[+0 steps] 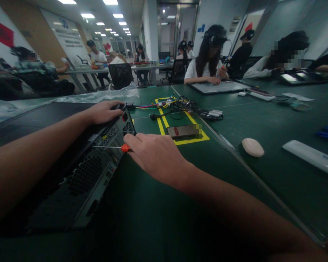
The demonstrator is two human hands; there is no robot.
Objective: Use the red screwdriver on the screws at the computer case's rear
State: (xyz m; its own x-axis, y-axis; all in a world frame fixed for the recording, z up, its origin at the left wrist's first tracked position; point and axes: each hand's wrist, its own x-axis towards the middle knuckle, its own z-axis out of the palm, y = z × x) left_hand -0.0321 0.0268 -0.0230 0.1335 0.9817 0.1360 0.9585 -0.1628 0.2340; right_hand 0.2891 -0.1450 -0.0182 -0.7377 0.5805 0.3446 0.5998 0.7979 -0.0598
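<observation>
A black computer case [43, 112] lies on the left of the green table, its metal rear panel [109, 145] with vent holes and ports turned toward the right. My left hand [106, 111] grips the far top corner of the case, some fingers hidden behind its edge. Closed around the orange handle of a screwdriver [125, 148] is my right hand [155, 154]. The thin shaft points left and its tip meets the rear panel near the upper edge; I cannot make out a screw there.
Beyond the case lie tangled cables [182, 104] and a flat dark box [182, 131] inside yellow tape [192, 141]. Farther right are a pale rounded object [253, 147] and a long white object [311, 156]. Clear plastic wrap [98, 95] lies behind the case. Across the table, a person [207, 65] works at a flat panel.
</observation>
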